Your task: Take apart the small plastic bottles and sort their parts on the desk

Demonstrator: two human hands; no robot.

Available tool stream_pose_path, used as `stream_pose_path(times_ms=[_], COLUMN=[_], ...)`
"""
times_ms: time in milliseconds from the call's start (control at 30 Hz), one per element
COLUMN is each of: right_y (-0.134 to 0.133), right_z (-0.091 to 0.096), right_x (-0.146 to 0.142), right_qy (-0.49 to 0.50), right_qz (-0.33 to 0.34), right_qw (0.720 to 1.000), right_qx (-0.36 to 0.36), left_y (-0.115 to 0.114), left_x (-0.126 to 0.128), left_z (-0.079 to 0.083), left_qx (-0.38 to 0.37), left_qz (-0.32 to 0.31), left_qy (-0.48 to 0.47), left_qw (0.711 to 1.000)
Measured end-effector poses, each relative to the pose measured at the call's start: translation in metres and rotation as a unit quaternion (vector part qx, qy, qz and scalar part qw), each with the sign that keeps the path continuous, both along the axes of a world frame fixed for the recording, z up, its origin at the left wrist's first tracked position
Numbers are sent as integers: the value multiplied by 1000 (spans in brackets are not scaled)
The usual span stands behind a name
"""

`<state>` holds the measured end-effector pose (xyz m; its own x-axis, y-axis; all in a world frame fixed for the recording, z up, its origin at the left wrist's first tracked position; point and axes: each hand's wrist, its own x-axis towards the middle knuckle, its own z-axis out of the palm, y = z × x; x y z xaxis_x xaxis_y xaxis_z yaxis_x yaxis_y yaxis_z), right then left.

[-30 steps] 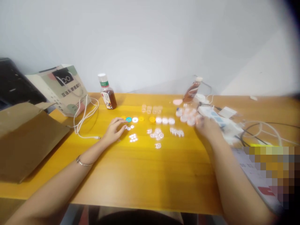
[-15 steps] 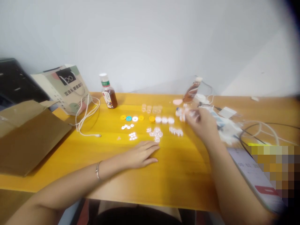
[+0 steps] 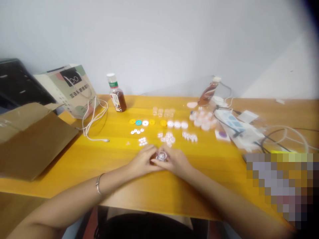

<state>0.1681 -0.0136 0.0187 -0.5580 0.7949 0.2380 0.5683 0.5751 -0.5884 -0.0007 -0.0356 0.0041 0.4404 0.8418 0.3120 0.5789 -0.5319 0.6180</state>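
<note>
My left hand (image 3: pixel 143 161) and my right hand (image 3: pixel 177 160) meet low over the middle of the table. Between their closed fingertips is a small round clear piece (image 3: pixel 161 156) with something pale inside; its exact kind is too blurred to tell. Just beyond the hands lie a cluster of white patterned discs (image 3: pixel 168 137), small white pieces (image 3: pixel 143 141) and a group of little white parts (image 3: pixel 189 136). Farther back runs a row of yellow, blue and white rings (image 3: pixel 139 122), with several small clear cups (image 3: pixel 160 113) behind it.
A pile of pale round pieces (image 3: pixel 204 119) lies at right, near a tilted brown bottle (image 3: pixel 207 94). Cables and a white power strip (image 3: pixel 229 120) are beyond it. To the left are an open cardboard box (image 3: pixel 32 146), a paper bag (image 3: pixel 74 89), a white cable (image 3: pixel 93 116) and a dark drink bottle (image 3: pixel 117 99).
My right hand has come from the pile at the right to the middle, bringing the small round clear piece. My left hand, earlier flat on the table, has closed around it too.
</note>
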Motion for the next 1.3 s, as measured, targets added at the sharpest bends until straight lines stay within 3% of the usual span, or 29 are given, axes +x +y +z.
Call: stream_pose_path(times_ms=[167,267,400,567,933,1300], right_y=[2,5,4,3,10,12], right_z=[-5,-3,0,2,-6,-8], right_x=[-2,-1,0,-2,-2,-2], right_qy=[-54,-126,-177,-169,-150,-106], right_qz=[-28,-65,-58,-47,-28,-24], right_qw=[998,990,981,984,988,994], right_qx=[-15,21,58,43,24,-4], left_y=[0,0,0,1,13,17], left_x=[0,1,5,6,0,-1], left_z=[-4,-6,-7,-5,-2,0], left_qx=[-7,-24,-33,-43,-71,-103], left_qz=[9,18,47,62,-6,-17], left_qy=[2,14,12,16,23,9], left_qw=[1000,999,998,997,997,994])
